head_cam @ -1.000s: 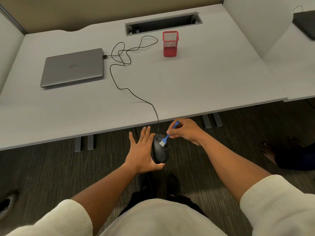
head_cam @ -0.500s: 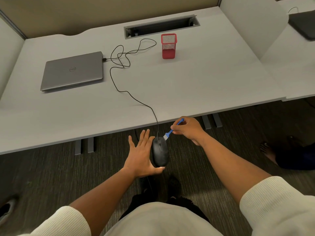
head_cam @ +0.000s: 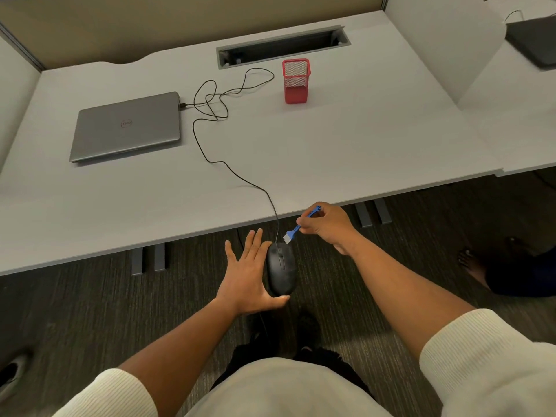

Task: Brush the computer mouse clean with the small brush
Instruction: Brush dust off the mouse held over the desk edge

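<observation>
The black wired computer mouse (head_cam: 281, 270) is held in the air just in front of the desk edge, above the carpet. My left hand (head_cam: 248, 276) holds it from the left, fingers straight along its side and the thumb hooked under its rear end. My right hand (head_cam: 326, 225) pinches the small blue brush (head_cam: 298, 228) by its handle. The white bristles point down-left and sit at the mouse's front right corner, next to the cable (head_cam: 210, 158).
On the white desk (head_cam: 346, 152) lie a closed grey laptop (head_cam: 126, 127) at the left with the mouse cable plugged in, and a red mesh pen cup (head_cam: 295, 81) near a cable slot (head_cam: 282, 46). A person's bare foot (head_cam: 472, 261) is on the floor at right.
The brush has swept from the mouse's top forward to its front right corner, my right hand moving up and right. My left hand and the mouse have barely moved.
</observation>
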Action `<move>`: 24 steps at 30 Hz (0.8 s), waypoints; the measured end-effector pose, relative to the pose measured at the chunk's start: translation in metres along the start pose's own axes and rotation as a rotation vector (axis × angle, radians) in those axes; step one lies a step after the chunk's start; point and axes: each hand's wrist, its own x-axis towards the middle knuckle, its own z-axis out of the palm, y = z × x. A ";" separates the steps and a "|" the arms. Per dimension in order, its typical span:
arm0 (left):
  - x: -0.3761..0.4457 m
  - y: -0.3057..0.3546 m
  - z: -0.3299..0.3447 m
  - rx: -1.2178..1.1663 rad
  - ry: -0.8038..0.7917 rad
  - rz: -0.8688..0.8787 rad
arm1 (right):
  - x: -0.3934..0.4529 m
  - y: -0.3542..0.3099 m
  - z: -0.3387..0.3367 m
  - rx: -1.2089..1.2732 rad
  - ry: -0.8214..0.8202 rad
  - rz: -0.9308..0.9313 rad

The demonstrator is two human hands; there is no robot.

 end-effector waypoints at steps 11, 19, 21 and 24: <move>0.000 0.000 -0.001 -0.005 0.021 0.012 | -0.002 -0.005 0.004 -0.017 0.001 -0.034; -0.001 0.000 0.002 0.009 0.034 0.027 | -0.006 -0.007 0.013 -0.162 0.041 -0.057; -0.002 -0.001 0.003 0.014 0.032 0.023 | -0.007 -0.008 0.011 -0.127 0.055 -0.059; -0.003 -0.001 0.003 0.022 0.025 0.014 | -0.010 -0.010 0.011 -0.053 -0.050 -0.037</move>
